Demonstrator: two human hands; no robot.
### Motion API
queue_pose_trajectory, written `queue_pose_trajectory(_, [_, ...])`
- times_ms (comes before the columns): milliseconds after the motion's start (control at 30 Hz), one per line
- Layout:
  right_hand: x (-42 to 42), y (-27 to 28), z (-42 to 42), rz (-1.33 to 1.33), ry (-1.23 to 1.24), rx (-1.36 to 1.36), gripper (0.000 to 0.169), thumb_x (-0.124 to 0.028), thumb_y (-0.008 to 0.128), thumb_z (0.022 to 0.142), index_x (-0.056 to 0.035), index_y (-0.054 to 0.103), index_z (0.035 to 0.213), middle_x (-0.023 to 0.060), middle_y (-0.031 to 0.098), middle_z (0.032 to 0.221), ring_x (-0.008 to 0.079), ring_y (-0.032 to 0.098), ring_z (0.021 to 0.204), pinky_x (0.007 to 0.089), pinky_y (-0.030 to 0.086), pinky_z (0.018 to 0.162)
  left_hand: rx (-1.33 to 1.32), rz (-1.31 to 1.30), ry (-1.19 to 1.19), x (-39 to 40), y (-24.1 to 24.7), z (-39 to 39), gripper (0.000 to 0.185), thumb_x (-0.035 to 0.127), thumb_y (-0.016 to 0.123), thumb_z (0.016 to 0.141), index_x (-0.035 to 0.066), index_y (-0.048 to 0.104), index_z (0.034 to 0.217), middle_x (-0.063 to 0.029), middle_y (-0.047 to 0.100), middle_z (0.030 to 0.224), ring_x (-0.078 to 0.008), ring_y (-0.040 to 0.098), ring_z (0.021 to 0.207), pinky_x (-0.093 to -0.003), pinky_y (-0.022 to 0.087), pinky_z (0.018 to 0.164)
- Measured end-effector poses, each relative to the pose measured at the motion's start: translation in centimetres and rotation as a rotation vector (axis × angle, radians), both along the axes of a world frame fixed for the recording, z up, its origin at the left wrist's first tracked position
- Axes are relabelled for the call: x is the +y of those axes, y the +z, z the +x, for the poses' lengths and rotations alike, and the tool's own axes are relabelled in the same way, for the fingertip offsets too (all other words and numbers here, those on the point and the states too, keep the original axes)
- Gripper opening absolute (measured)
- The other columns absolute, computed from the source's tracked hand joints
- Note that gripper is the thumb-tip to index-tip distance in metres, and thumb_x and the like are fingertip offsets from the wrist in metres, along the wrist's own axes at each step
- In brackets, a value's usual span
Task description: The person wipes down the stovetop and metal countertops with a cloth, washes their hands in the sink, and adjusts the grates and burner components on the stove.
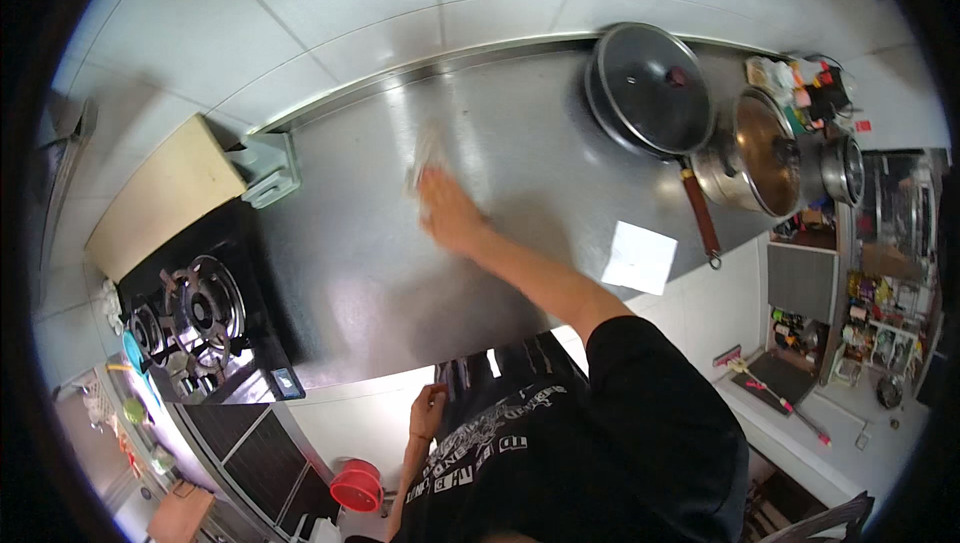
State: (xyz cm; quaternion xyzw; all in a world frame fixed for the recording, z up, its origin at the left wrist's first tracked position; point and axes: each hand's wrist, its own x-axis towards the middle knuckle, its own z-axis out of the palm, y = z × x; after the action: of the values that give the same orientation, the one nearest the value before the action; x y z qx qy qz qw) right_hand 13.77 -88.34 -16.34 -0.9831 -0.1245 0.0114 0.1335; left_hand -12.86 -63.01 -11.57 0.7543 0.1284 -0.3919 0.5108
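Observation:
My right hand (450, 209) reaches over the stainless steel counter (360, 258) and presses on a pale cloth (427, 149), which is blurred. The cloth lies at the fingertips, against the counter's surface. My left hand (428, 409) hangs low beside my body, below the counter's front edge, with its fingers curled; whether it holds anything does not show. A folded white paper or cloth (640, 258) lies near the front edge, to the right of my right arm.
A lidded frying pan (649, 89), a steel pot with a glass lid (765, 153) and a smaller pot (842, 169) stand at the right. The pan's handle (701, 217) points forward. A gas stove (202, 310) and a beige panel (169, 194) are at the left.

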Motion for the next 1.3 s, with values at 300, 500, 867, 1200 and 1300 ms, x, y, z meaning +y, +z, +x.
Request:
queue_pose_trajectory(300, [-16.9,1.9,-6.1,-0.035,-0.644,0.058,0.075,-0.044,0.051,0.077,0.0054,0.025,0.127,0.0204,0.018,0.137,0.0309,0.013,0.128,0.0396,0.012,0.104,-0.056,-0.060,-0.049,-3.9,1.7,2.5,0.020,0.011,0.049,0.083,0.002,0.054,0.100,-0.0065,0.061,0.089,-0.0122,0.056,0.079,-0.0246,0.044,0.072])
queue_pose_trajectory(500, [-0.1,-2.2,4.6,0.276,-0.260,0.001,0.070,-0.042,0.046,0.079,0.0076,0.027,0.126,0.0220,0.023,0.134,0.0320,0.017,0.127,0.0398,0.010,0.105,-0.114,0.162,-0.187,-2.9,2.8,2.5,0.021,0.013,0.050,0.083,0.002,0.054,0.100,-0.0088,0.061,0.087,-0.0147,0.058,0.076,-0.0274,0.046,0.067])
queue_pose_trajectory(867, [-11.0,2.6,-13.2,-0.170,-0.253,0.133,0.052,-0.020,0.046,0.079,0.0033,0.033,0.124,0.0213,0.028,0.132,0.0334,0.025,0.123,0.0428,0.019,0.101,-0.123,-0.012,-0.128,-3.8,3.2,3.0,0.020,0.013,0.049,0.082,0.001,0.052,0.099,-0.0138,0.058,0.092,-0.0238,0.057,0.085,-0.0304,0.044,0.074])
queue_pose_trajectory(1200, [18.5,-1.4,-9.1,0.414,0.139,0.097,0.053,-0.012,0.043,0.073,0.0033,0.036,0.123,0.0180,0.031,0.131,0.0279,0.024,0.125,0.0357,0.017,0.104,-0.006,0.025,0.029,7.8,4.4,-2.9,0.020,0.010,0.049,0.083,0.001,0.053,0.100,-0.0106,0.059,0.092,-0.0182,0.058,0.084,-0.0274,0.045,0.073])
queue_pose_trajectory(1300, [32.2,2.6,-9.7,-0.281,0.583,0.358,0.047,-0.020,0.026,0.087,0.0008,0.025,0.130,0.0103,0.015,0.140,0.0202,0.009,0.131,0.0335,0.008,0.106,-0.058,0.091,0.059,11.8,4.9,-4.2,0.019,0.009,0.049,0.083,0.001,0.054,0.100,-0.0089,0.060,0.090,-0.0161,0.058,0.081,-0.0279,0.046,0.070])
